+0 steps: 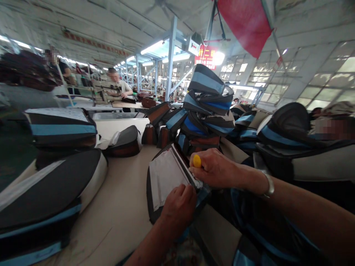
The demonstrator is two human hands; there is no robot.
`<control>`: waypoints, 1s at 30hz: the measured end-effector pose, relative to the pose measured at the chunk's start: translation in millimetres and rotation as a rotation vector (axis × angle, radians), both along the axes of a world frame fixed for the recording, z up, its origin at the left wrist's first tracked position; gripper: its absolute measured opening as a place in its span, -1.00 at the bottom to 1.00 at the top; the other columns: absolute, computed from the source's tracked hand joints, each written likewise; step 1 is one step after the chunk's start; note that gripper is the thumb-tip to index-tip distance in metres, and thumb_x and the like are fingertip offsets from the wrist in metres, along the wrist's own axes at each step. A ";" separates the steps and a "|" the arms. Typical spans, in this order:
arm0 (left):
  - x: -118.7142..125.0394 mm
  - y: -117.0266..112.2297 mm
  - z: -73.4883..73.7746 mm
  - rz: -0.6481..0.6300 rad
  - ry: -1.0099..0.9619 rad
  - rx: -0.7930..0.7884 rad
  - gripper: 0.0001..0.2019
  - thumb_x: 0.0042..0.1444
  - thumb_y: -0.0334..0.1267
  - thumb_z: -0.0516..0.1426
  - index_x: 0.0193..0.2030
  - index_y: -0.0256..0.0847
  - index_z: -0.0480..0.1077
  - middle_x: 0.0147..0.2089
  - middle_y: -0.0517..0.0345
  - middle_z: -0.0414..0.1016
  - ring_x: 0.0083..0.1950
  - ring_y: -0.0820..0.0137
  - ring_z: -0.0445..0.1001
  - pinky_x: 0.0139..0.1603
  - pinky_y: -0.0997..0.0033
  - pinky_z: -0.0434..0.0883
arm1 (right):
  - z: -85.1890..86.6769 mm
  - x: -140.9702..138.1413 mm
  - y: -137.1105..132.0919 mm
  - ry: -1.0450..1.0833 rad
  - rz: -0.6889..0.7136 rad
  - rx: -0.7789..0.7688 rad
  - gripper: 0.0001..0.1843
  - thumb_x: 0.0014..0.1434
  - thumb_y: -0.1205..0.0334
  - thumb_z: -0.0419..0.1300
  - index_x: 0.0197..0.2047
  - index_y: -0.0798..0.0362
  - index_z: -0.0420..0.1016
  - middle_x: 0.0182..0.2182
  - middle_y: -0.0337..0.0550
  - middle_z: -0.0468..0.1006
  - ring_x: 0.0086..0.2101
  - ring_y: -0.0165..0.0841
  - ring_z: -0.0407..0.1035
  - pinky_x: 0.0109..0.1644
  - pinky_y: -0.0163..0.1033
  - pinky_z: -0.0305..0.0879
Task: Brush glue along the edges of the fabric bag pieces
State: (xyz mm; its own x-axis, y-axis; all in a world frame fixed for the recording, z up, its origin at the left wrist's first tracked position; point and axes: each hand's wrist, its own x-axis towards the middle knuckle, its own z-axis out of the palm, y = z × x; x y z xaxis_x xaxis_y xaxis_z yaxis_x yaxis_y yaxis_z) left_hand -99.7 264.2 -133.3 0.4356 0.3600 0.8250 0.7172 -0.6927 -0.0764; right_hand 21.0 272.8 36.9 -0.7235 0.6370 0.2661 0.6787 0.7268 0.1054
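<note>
A dark sewn piece, like a bag part with a white backing panel (166, 175), lies on the table before me. My left hand (180, 207) has its fingers curled over the panel's near right edge, gripping it there. Closed in a fist, my right hand (215, 169) holds a tool with a yellow handle (197, 161). That fist rests at the piece's right edge, just above my left hand. The working end of the tool is hidden below the fingers, so its kind cannot be told.
Dark pieces with blue bands (206, 81) are heaped beyond my hands. Others (288, 125) pile up on the right. Large curved pieces (55, 181) lie at the left of the pale table (119, 195). A person (122, 87) sits at a sewing machine farther back.
</note>
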 end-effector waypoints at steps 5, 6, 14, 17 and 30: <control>-25.5 4.5 5.3 -0.018 -0.104 0.023 -0.87 0.27 -0.41 0.03 -0.24 -0.23 0.40 -0.37 0.12 0.41 -0.39 0.37 0.33 -0.38 0.33 0.32 | 4.3 7.6 10.3 0.137 -0.022 0.008 -0.86 0.16 0.29 0.18 -0.43 0.07 0.39 -0.55 -0.25 0.40 -0.54 -0.42 0.24 -0.42 -0.30 0.03; -36.8 5.9 8.2 -0.020 -0.159 0.005 -0.88 0.29 -0.37 0.04 -0.19 -0.23 0.41 -0.34 0.12 0.43 -0.36 0.38 0.37 -0.33 0.35 0.35 | 7.5 11.7 11.0 0.313 -0.049 0.018 -0.86 0.18 0.25 0.18 -0.41 0.07 0.41 -0.53 -0.24 0.42 -0.52 -0.41 0.27 -0.40 -0.30 0.08; -112.8 5.2 0.4 0.106 -0.628 -0.346 -0.86 0.19 -0.16 0.18 -0.22 -0.18 0.45 -0.25 0.15 0.47 -0.26 0.42 0.48 -0.22 0.47 0.41 | -55.3 -1.7 1.1 1.632 -0.030 -0.944 -0.78 0.08 0.15 0.29 -0.47 0.06 0.38 -0.76 -0.42 0.13 -0.71 -0.53 -0.05 -0.56 -0.39 0.15; -114.9 -4.7 -15.9 0.290 -0.733 -0.213 -0.80 0.12 -0.13 0.24 -0.24 -0.20 0.41 -0.24 0.11 0.44 -0.24 0.37 0.46 -0.20 0.43 0.41 | -99.6 -29.1 5.2 1.771 -0.053 -1.249 -0.63 0.10 0.13 0.29 -0.58 0.05 0.24 -0.79 -0.42 0.12 -0.71 -0.53 -0.04 -0.35 -0.20 0.41; -114.4 -35.1 -46.7 0.229 -0.703 -0.208 -0.73 0.27 -0.26 0.09 0.09 -0.22 0.41 -0.12 0.05 0.45 -0.12 0.39 0.48 -0.07 0.46 0.41 | -95.5 -73.9 1.5 1.951 0.095 -1.510 -0.71 0.19 0.23 0.30 -0.51 0.10 0.35 -0.68 -0.42 0.27 -0.65 -0.58 0.03 0.11 0.21 0.34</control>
